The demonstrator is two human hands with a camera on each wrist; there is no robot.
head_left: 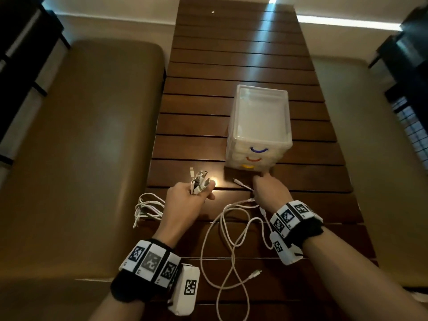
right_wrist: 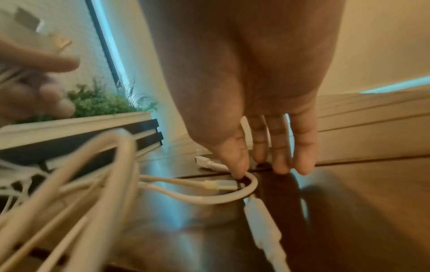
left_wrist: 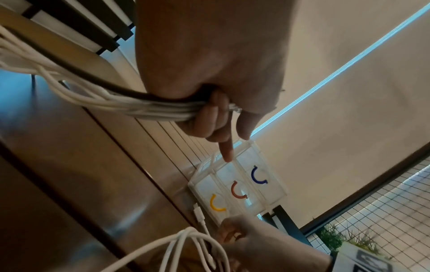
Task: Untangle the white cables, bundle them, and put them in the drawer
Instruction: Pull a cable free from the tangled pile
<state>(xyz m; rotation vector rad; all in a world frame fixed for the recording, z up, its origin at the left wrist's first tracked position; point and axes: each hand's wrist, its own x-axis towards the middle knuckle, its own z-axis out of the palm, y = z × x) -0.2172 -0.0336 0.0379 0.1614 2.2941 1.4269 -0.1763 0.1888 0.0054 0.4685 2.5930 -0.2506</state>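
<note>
My left hand (head_left: 186, 200) grips a bunch of white cable ends (head_left: 198, 181) above the slatted wooden table (head_left: 231, 66); their cords (head_left: 148, 208) hang off the table's left edge. In the left wrist view the fist (left_wrist: 209, 117) holds the bundle (left_wrist: 144, 108) with the index finger stretched out. My right hand (head_left: 262, 185) reaches down just in front of the white drawer unit (head_left: 260, 121). Its straight fingertips (right_wrist: 239, 169) touch a loose white cable (right_wrist: 223, 197) on the table. More loose cable (head_left: 228, 242) lies looped between my arms. The three drawers (left_wrist: 237, 184), with blue, red and yellow handles, are closed.
Padded brown benches (head_left: 88, 147) run along both sides of the narrow table. A white planter with green plants (right_wrist: 97, 103) stands to one side. Dark window frames (head_left: 407, 66) line the room's edges. Bare tabletop stretches beyond the drawer unit.
</note>
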